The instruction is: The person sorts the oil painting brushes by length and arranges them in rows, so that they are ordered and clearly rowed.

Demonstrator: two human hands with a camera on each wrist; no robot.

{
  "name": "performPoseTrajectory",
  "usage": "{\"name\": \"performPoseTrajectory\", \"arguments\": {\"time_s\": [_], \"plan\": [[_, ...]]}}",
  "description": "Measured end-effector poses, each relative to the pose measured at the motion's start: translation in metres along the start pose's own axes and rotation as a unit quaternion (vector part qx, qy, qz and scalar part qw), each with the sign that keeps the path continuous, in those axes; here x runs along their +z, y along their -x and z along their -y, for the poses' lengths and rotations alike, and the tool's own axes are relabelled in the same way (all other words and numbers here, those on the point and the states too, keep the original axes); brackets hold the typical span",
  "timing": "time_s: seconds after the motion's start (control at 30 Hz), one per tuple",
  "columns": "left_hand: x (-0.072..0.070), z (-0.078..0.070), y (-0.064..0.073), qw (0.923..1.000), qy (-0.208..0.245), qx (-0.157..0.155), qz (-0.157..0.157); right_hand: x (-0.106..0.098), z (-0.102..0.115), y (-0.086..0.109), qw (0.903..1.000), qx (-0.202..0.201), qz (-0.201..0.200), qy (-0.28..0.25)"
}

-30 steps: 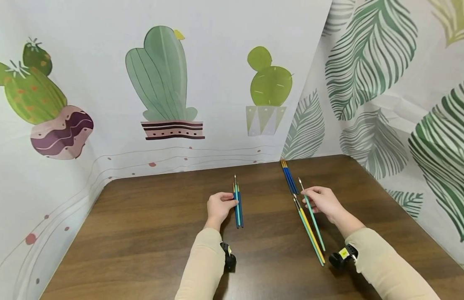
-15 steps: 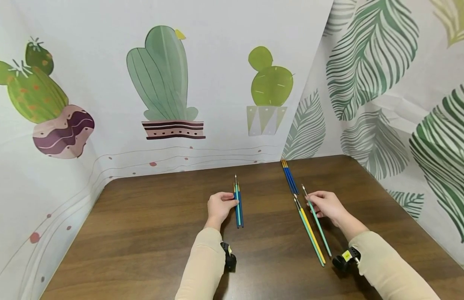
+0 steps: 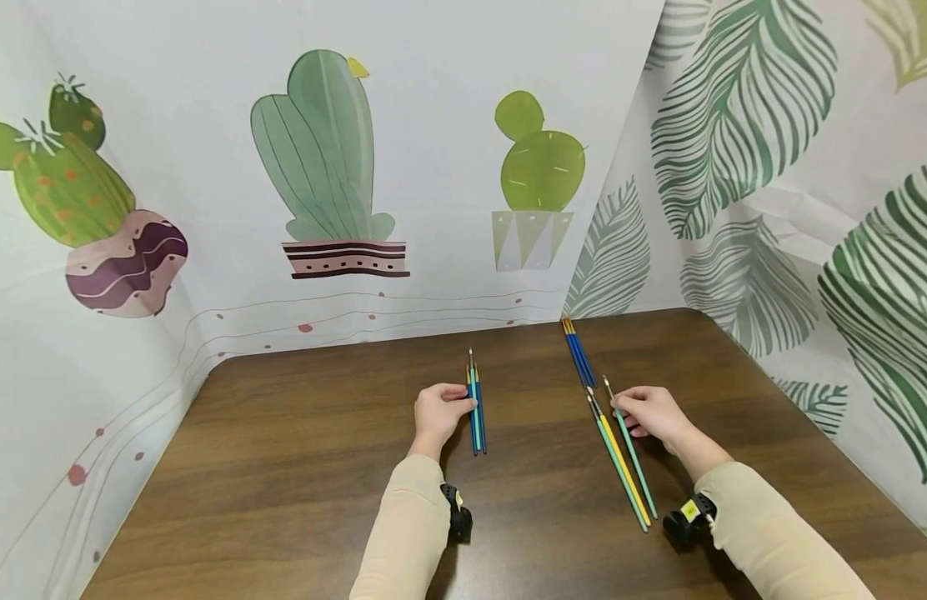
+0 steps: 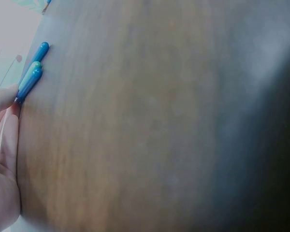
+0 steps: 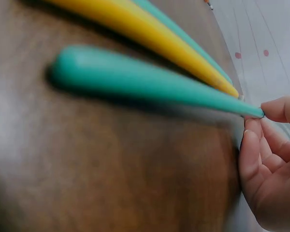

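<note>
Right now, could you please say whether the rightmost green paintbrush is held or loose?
Held: the right hand pinches the green paintbrush between thumb and fingers, near the ferrule.

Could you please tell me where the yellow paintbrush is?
In the head view, the yellow paintbrush lies on the table, right of centre, between the loose green paintbrush on its left and the right hand with its pinched green paintbrush.

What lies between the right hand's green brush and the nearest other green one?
The yellow brush lies between the held brush and the other green one, in both head and right wrist views.
</note>
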State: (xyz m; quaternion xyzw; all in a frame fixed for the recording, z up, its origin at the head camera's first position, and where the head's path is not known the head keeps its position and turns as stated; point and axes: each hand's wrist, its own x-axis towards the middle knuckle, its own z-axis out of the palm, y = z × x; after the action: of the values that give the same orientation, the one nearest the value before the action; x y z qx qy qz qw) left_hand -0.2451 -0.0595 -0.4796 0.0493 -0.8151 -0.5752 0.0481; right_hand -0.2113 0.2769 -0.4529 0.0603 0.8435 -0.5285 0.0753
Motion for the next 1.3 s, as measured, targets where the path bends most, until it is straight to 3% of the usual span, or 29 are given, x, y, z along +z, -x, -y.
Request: {"name": "performPoseTrajectory", "arguments": {"time_s": [0.67,1.3], "plan": [[-0.0003,-0.0014,0.0013,1.0,0.007,0.001,-0.001,0.0032,-0.0053,0.0039,0.9992,-0.012,0.002,0.039],[-0.0008,-0.0023,0.0003,1.0,0.005,0.0,0.001,0.0034,-0.0024,0.0056,0.9999,0.0,0.001,0.011]]}}
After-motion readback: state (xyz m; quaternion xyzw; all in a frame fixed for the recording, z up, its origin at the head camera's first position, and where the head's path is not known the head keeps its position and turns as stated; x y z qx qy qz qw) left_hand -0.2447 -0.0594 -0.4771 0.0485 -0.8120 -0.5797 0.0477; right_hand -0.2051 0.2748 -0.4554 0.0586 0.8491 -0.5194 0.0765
